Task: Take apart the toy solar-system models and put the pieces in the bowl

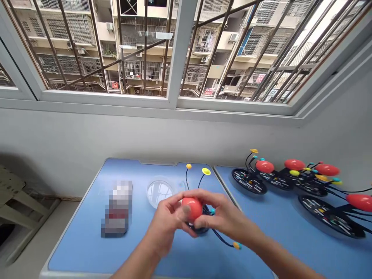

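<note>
Above the blue table, a glossy red ball [192, 208] is held between both hands. My left hand [165, 217] is closed round its left side, thumb pressed on the front. My right hand [217, 211] curls in from the right, with its fingers over the top and its thumb at the lower right of the ball. Right behind and below the ball sits a black base [200, 231], mostly covered by the hands. Thin black stalks spread from there, tipped with an orange knob [188, 166], a yellow disc [206, 171] and an orange-and-blue end [236, 245]. Where ball and base meet is hidden.
Several similar toys with black round bases [249, 181], red balls [264, 166] and bent stalks stand on the right table. A clear round dish [159, 193] and a blurred-out object [117, 209] lie to the left. A stool [20, 197] stands at far left; a barred window is ahead.
</note>
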{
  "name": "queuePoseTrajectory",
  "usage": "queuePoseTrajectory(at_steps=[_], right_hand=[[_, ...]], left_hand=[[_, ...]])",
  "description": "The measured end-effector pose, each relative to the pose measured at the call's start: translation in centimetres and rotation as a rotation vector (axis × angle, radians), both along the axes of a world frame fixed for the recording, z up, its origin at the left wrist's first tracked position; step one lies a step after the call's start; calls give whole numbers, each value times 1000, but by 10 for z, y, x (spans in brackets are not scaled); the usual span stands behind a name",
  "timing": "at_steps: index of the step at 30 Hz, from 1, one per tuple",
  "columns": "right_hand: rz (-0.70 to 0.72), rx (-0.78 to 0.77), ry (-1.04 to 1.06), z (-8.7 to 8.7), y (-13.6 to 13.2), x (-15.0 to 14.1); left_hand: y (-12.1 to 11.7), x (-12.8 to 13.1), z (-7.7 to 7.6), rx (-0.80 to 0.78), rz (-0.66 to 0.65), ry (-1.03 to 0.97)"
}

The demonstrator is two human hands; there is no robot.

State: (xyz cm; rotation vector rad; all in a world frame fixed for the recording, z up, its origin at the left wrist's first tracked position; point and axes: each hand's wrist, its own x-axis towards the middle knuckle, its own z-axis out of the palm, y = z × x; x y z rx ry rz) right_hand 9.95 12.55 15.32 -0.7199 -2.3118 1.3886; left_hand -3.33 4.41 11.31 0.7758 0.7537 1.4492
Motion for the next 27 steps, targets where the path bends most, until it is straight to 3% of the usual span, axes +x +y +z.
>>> queuePoseTrajectory(at_steps=[5, 9, 14, 21, 25, 27], right_hand=[[82, 217, 26, -3, -33, 4], [140, 280, 48, -4, -50, 11], [127, 388, 105, -7, -57, 16], [32, 661, 260, -22, -61, 12], [36, 728, 244, -26, -66, 16], [57, 637, 201, -24, -68, 20]], left_hand=[[-29, 8, 6, 3, 15, 53], [-46, 12, 1, -43, 16, 45], [-58, 12, -5, -103, -27, 33], [-67, 15, -8, -150, 54, 4], [-72, 14, -13, -218, 173, 46], [-75, 13, -16, -196, 214, 119]])
